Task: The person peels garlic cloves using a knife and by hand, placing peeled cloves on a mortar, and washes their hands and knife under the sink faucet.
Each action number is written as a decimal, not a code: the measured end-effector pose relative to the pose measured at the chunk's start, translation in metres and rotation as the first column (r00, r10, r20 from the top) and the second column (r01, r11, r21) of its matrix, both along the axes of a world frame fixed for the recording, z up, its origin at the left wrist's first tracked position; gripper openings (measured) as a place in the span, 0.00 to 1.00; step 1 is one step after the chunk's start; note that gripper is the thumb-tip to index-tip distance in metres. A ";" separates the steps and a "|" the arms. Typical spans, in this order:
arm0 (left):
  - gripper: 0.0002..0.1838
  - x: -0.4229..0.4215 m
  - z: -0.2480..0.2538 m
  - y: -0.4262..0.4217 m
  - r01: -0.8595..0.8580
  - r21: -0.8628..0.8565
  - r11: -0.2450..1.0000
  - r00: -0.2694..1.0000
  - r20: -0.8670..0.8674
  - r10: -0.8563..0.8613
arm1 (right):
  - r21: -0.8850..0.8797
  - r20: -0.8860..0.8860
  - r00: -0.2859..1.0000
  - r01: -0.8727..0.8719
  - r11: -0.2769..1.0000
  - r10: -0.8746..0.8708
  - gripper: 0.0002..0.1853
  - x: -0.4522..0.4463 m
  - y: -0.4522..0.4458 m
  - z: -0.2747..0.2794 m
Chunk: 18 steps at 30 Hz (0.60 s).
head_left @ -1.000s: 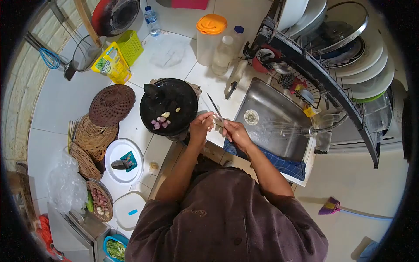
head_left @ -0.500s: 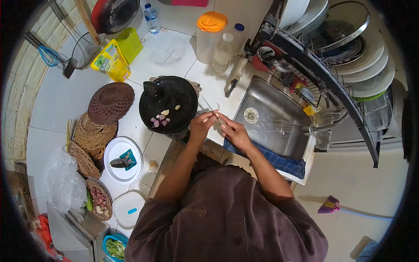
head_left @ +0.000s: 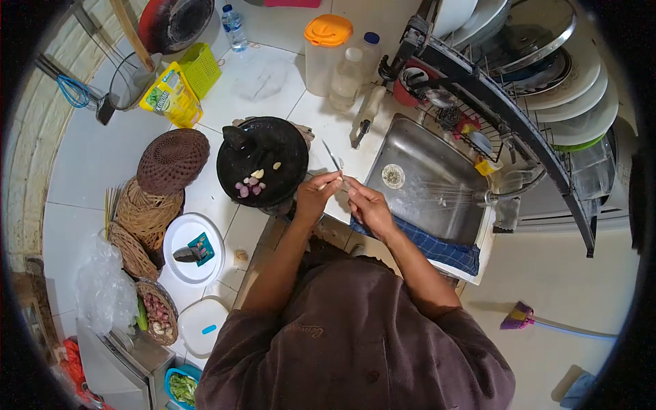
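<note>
In front of my chest, over the counter edge, my two hands meet at the fingertips. My right hand point(head_left: 371, 210) is closed around a small knife point(head_left: 332, 156), its thin blade pointing up and away from me. Pinched in my left hand point(head_left: 316, 196) is a small pale garlic clove, mostly covered by the fingers. Left of the hands stands a dark stone mortar point(head_left: 280, 147) with its pestle point(head_left: 237, 139) resting inside. Several peeled shallots point(head_left: 244, 192) and a few garlic cloves point(head_left: 257, 173) lie in it.
To the right is a steel sink point(head_left: 410, 154) with water running from the tap point(head_left: 488, 197); a blue cloth point(head_left: 437, 250) hangs at its front edge. A dish rack point(head_left: 512, 123) overhangs it. Baskets point(head_left: 147, 212) and a white plate point(head_left: 170, 263) sit left.
The knife blade has turned and now shows longer above my fingertips, pointing away from me. Both hands stay in nearly the same place, and the mortar's contents look unchanged.
</note>
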<state>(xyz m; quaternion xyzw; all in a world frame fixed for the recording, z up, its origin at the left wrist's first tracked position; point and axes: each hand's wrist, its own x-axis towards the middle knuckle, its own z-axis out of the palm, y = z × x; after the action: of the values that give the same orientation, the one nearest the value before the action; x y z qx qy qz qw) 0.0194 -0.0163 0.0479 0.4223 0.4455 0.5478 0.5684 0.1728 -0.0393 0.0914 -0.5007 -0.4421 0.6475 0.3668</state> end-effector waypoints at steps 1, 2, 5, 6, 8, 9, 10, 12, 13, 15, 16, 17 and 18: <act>0.11 -0.001 -0.002 -0.001 0.018 -0.047 0.999 0.998 0.055 -0.015 | -0.060 -0.061 0.998 0.028 0.998 -0.032 0.21 -0.001 0.000 0.002; 0.11 -0.002 -0.006 -0.001 0.038 -0.093 0.995 0.994 0.110 -0.028 | -0.120 -0.120 0.991 0.052 0.991 -0.067 0.21 -0.001 -0.001 0.002; 0.13 -0.002 -0.006 -0.001 0.061 -0.140 0.988 0.971 0.239 -0.026 | -0.111 -0.131 0.987 0.078 0.991 -0.093 0.22 -0.003 0.000 0.001; 0.14 -0.002 -0.006 0.000 0.061 -0.142 0.988 0.961 0.275 -0.020 | -0.106 -0.129 0.987 0.079 0.991 -0.092 0.22 -0.003 0.000 0.002; 0.15 -0.003 -0.006 0.002 0.072 -0.133 0.988 0.913 0.407 -0.011 | -0.094 -0.125 0.988 0.080 0.992 -0.091 0.23 -0.002 -0.001 0.004; 0.15 -0.003 -0.006 0.002 0.078 -0.129 0.989 0.882 0.471 -0.008 | -0.083 -0.112 0.990 0.080 0.993 -0.089 0.23 -0.001 0.000 0.004; 0.15 -0.003 -0.004 0.002 0.080 -0.140 0.987 0.877 0.480 -0.003 | -0.071 -0.100 0.991 0.079 0.994 -0.086 0.23 0.000 0.000 0.004; 0.16 -0.004 0.002 0.002 0.085 -0.162 0.983 0.867 0.498 0.007 | -0.038 -0.059 0.997 0.050 0.998 -0.052 0.23 0.000 0.000 0.006; 0.16 -0.004 0.002 0.002 0.085 -0.170 0.982 0.872 0.490 0.010 | -0.017 -0.029 0.999 0.021 1.000 -0.022 0.23 0.000 -0.001 0.010; 0.15 -0.003 0.002 0.002 0.086 -0.188 0.978 0.881 0.473 0.013 | 0.070 0.022 1.000 -0.023 0.997 0.021 0.23 -0.002 -0.003 0.014; 0.15 -0.001 0.001 0.003 0.082 -0.182 0.980 0.880 0.474 0.014 | 0.135 0.045 0.998 -0.039 0.990 0.033 0.23 -0.005 -0.004 0.014; 0.15 0.000 0.000 0.003 0.079 -0.176 0.981 0.880 0.475 0.015 | 0.199 0.068 0.997 -0.057 0.978 0.044 0.23 -0.006 -0.005 0.014; 0.15 0.001 -0.001 0.003 0.074 -0.170 0.983 0.879 0.476 0.016 | 0.218 0.141 0.989 -0.072 0.973 0.042 0.24 -0.005 -0.005 0.012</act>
<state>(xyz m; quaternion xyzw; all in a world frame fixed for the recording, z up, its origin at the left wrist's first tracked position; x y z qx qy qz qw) 0.0202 -0.0133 0.0468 0.2277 0.3344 0.5827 0.7049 0.1676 -0.0442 0.1032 -0.4863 -0.5499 0.5687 0.3711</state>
